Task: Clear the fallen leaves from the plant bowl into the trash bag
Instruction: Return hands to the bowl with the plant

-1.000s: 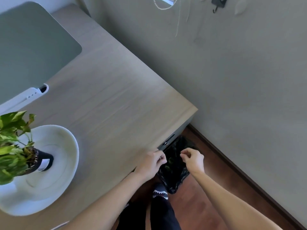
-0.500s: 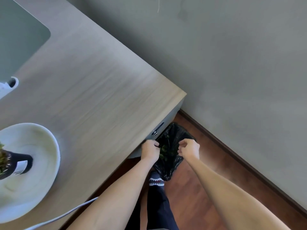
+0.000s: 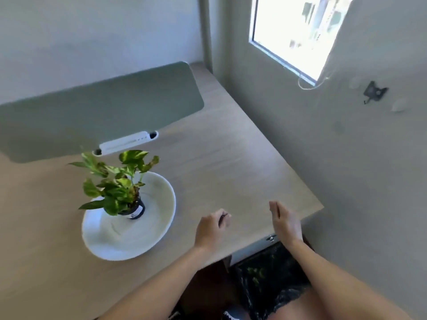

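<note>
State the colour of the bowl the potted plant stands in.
White: the bowl shows best in the head view.

Matt wood-grain desk (image 3: 208, 158); glossy white bowl (image 3: 159, 218); crinkly shiny black plastic trash bag (image 3: 286, 294)

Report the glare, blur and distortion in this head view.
Head view: the window is blown out white, detail beyond mostly lost; the whole frame is softly motion-blurred, so the plant leaves and both hands lack crisp edges; wide-angle bending curves the desk edges; the bag under the desk sits in deep shadow.
</note>
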Motion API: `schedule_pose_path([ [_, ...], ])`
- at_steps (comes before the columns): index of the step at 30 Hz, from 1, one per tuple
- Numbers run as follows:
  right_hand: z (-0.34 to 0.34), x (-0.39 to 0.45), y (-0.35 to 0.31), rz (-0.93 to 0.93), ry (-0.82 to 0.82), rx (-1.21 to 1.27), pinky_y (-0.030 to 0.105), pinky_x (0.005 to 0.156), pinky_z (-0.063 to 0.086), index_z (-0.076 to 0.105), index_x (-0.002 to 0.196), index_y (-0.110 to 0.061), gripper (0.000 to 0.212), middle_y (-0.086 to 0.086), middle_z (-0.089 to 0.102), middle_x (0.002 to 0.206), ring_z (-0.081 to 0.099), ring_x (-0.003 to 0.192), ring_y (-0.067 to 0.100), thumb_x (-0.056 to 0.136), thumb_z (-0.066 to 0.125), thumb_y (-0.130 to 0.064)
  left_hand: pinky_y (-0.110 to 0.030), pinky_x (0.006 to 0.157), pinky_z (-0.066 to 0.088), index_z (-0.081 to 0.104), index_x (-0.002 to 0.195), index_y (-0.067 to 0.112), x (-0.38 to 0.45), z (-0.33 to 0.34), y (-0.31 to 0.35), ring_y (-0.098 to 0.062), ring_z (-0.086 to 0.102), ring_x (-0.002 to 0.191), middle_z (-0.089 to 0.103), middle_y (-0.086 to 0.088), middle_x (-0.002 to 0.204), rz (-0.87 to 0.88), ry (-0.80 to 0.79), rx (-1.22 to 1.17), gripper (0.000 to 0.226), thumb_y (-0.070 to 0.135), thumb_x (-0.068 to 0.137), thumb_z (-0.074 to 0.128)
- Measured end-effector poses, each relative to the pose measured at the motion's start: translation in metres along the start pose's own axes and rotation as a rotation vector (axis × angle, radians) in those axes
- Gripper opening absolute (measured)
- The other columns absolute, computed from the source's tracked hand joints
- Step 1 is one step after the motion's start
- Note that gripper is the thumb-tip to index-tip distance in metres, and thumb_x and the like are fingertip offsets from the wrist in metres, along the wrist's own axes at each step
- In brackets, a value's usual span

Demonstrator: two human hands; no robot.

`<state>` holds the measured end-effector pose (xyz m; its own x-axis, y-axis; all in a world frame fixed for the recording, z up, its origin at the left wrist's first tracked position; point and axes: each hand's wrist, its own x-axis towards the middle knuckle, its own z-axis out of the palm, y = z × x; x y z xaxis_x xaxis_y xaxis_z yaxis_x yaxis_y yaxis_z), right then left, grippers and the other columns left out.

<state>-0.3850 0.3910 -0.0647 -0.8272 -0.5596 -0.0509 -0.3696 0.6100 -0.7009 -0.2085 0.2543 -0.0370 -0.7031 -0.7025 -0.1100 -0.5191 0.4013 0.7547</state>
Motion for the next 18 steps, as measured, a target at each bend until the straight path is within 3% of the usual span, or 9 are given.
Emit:
schedule_pose_path([
  [3, 0.041, 0.007, -0.065, -0.23, -0.17, -0.068, 0.038, 0.05, 0.031, 0.037, 0.065, -0.017, 0.039, 0.001, 0.041, 0.054, 0.042, 0.05, 0.023, 0.099, 0.042, -0.035, -0.037, 0.079, 0.053, 0.068, 0.094, 0.013, -0.007, -0.066, -0.043, -0.024, 0.066, 0.086, 0.072, -0.007, 0.09, -0.144, 0.286, -0.001, 0.019, 0.02, 0.094, 0.05],
  [6, 0.1, -0.004, -0.121, -0.314, -0.35, -0.17, 0.038, 0.057, 0.038, 0.049, 0.073, -0.012, 0.032, 0.011, 0.058, 0.066, 0.056, 0.065, 0.032, 0.098, 0.046, -0.031, -0.042, 0.096, 0.046, 0.061, 0.12, 0.013, -0.028, -0.122, -0.093, -0.028, 0.051, 0.121, 0.058, -0.011, 0.128, -0.375, 0.547, 0.073, 0.029, 0.019, 0.094, 0.049],
  [8, 0.136, -0.016, -0.149, -0.278, -0.453, -0.192, 0.038, 0.067, 0.044, 0.06, 0.09, -0.006, 0.028, 0.021, 0.069, 0.087, 0.063, 0.085, 0.037, 0.098, 0.044, -0.028, -0.047, 0.107, 0.036, 0.045, 0.139, 0.014, -0.044, -0.148, -0.119, -0.032, 0.031, 0.14, 0.034, -0.017, 0.151, -0.63, 0.637, 0.078, 0.046, 0.022, 0.094, 0.051],
  [10, 0.165, -0.029, -0.168, -0.201, -0.539, -0.162, 0.039, 0.074, 0.048, 0.059, 0.095, -0.002, 0.03, 0.024, 0.068, 0.093, 0.064, 0.091, 0.039, 0.098, 0.04, -0.025, -0.051, 0.113, 0.025, 0.024, 0.149, 0.013, -0.059, -0.168, -0.14, -0.032, 0.012, 0.147, 0.013, -0.019, 0.159, -0.933, 0.616, -0.104, 0.061, 0.029, 0.095, 0.048],
  [12, 0.182, -0.039, -0.18, -0.091, -0.581, -0.103, 0.044, 0.075, 0.055, 0.056, 0.091, 0.0, 0.028, 0.023, 0.066, 0.089, 0.065, 0.086, 0.041, 0.097, 0.038, -0.021, -0.049, 0.113, 0.028, 0.018, 0.148, 0.009, -0.067, -0.178, -0.155, -0.035, 0.02, 0.143, 0.018, -0.021, 0.155, -1.115, 0.542, -0.405, 0.065, 0.034, 0.095, 0.047],
  [15, 0.203, -0.051, -0.2, 0.132, -0.507, 0.038, 0.032, 0.053, 0.054, 0.058, 0.086, 0.003, 0.026, 0.024, 0.067, 0.091, 0.068, 0.078, 0.039, 0.092, 0.039, -0.013, -0.038, 0.099, 0.037, 0.028, 0.144, 0.005, -0.074, -0.189, -0.178, -0.03, 0.045, 0.123, 0.043, -0.015, 0.144, -1.071, 0.376, -0.718, 0.06, 0.035, 0.096, 0.046],
  [16, 0.21, -0.053, -0.207, 0.2, -0.453, 0.062, 0.028, 0.051, 0.051, 0.059, 0.083, 0.003, 0.026, 0.025, 0.067, 0.091, 0.067, 0.077, 0.037, 0.09, 0.037, -0.012, -0.035, 0.095, 0.037, 0.035, 0.142, 0.005, -0.073, -0.194, -0.186, -0.027, 0.048, 0.116, 0.048, -0.014, 0.141, -1.039, 0.343, -0.773, 0.056, 0.034, 0.096, 0.046],
  [18, 0.217, -0.053, -0.217, 0.26, -0.37, 0.08, 0.031, 0.058, 0.051, 0.059, 0.077, 0.003, 0.026, 0.026, 0.067, 0.086, 0.064, 0.078, 0.036, 0.085, 0.037, -0.006, -0.035, 0.097, 0.038, 0.045, 0.137, 0.007, -0.065, -0.202, -0.195, -0.025, 0.051, 0.112, 0.055, -0.012, 0.134, -0.996, 0.316, -0.871, 0.051, 0.034, 0.094, 0.049],
])
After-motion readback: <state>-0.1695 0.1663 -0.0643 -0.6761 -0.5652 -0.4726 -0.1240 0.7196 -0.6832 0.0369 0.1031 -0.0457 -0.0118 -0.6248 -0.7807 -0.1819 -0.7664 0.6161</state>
